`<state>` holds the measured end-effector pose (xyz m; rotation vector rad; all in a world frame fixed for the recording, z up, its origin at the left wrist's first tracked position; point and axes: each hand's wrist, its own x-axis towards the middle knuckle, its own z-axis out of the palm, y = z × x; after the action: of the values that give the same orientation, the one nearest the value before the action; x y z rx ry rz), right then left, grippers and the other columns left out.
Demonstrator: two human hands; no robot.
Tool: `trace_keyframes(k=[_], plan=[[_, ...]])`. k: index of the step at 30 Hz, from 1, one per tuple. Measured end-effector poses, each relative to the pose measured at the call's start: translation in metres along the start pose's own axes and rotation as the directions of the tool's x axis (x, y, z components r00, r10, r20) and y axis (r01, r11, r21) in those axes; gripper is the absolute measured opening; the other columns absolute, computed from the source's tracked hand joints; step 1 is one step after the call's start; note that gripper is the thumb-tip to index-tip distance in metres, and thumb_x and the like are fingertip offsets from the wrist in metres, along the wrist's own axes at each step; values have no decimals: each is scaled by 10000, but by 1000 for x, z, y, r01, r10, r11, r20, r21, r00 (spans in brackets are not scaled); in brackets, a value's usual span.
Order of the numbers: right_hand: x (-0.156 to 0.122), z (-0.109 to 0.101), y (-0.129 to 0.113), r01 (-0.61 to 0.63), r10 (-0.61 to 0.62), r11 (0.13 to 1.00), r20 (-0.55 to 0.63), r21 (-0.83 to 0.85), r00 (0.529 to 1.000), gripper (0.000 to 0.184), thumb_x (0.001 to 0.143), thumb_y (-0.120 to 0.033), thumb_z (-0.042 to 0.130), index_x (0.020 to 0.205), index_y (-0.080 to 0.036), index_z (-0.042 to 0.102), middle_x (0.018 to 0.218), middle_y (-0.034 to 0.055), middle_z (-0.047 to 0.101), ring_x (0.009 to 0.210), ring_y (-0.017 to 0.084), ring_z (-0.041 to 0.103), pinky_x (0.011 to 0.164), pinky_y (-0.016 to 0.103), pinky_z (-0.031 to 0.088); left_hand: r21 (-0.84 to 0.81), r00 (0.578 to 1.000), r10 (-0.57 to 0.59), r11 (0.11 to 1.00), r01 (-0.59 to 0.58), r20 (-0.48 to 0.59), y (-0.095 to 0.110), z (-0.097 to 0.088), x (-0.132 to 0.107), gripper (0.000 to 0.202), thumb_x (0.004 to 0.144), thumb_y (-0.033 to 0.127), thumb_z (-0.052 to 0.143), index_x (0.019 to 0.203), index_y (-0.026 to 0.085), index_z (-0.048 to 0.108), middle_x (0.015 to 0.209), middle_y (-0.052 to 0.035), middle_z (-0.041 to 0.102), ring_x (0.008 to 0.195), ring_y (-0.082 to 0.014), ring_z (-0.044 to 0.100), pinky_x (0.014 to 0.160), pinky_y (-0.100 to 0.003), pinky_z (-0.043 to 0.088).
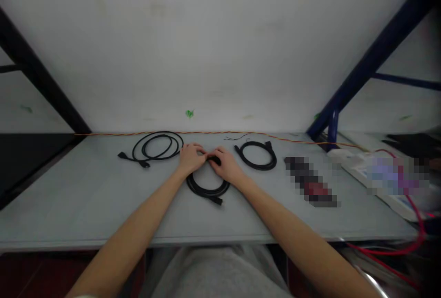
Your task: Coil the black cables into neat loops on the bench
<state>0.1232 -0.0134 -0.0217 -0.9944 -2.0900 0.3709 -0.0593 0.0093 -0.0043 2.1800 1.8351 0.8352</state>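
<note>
A coiled black cable (207, 190) lies on the grey table (86, 197) straight ahead of me. My left hand (190, 157) and my right hand (225, 163) meet at the far side of that coil, fingers pinched together on the cable's top loop. Its plug end sticks out at the near side. A larger black cable coil (157, 146) lies to the left of my hands. Another black coil (258, 154) lies to the right.
A thin orange-yellow wire (213, 133) runs along the table's back edge by the white wall. A white power strip (375, 176) with red wires sits at the right. Dark blue frame struts (365, 68) slant up at the right, black ones at the left.
</note>
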Motion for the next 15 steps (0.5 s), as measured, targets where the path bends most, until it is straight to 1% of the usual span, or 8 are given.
trace_keyframes(k=[3, 5, 7, 9, 12, 15], plan=[[-1, 0, -2, -1, 2, 999, 9, -44, 1000, 285, 917, -123, 616, 1187, -174, 690, 1158, 113, 626, 1066, 217, 621, 985, 358, 509, 29, 1000, -15, 999, 15, -10, 5, -2, -4, 183, 833, 386, 727, 917, 255, 823, 1189, -70, 742, 1193, -313, 584, 1066, -450, 439], [-1, -1, -5, -6, 9, 992, 23, -123, 1000, 305, 933, -139, 606, 1226, -172, 683, 1204, 128, 619, 1127, 232, 597, 1022, 373, 483, 35, 1000, 3, 999, -3, -15, 9, -4, -5, 198, 846, 366, 709, 966, 250, 815, 1174, -78, 740, 1181, -308, 595, 1067, -454, 438], [-1, -2, -7, -27, 39, 976, 51, -215, 998, 305, 948, -159, 602, 1240, -170, 688, 1161, 124, 639, 1129, 247, 589, 1034, 394, 461, 25, 999, 33, 999, -33, -13, 11, -6, -6, 191, 857, 343, 694, 965, 241, 815, 1122, -80, 751, 1145, -295, 618, 1058, -448, 445], [0, -3, -9, -48, 71, 963, 79, -267, 994, 296, 963, -173, 594, 1243, -167, 690, 1087, 109, 659, 1079, 246, 598, 1009, 389, 459, 16, 997, 70, 997, -70, 15, 11, -7, -5, 178, 865, 313, 680, 930, 224, 818, 1055, -83, 763, 1080, -278, 644, 1025, -428, 467], [0, -5, -11, -58, 87, 962, 95, -266, 992, 269, 979, -172, 573, 1227, -158, 677, 1097, 106, 673, 1071, 235, 603, 990, 356, 458, 24, 989, 132, 991, -134, 61, 10, -6, -3, 177, 865, 267, 663, 927, 209, 817, 1023, -82, 771, 1024, -266, 653, 986, -417, 488], [0, -7, -13, -58, 88, 959, 97, -277, 991, 250, 980, -169, 572, 1212, -150, 663, 1124, 112, 682, 1087, 240, 603, 995, 352, 454, 35, 984, 168, 985, -171, 62, 9, -5, -3, 178, 864, 244, 653, 930, 206, 814, 1035, -83, 773, 1029, -274, 649, 994, -431, 487]])
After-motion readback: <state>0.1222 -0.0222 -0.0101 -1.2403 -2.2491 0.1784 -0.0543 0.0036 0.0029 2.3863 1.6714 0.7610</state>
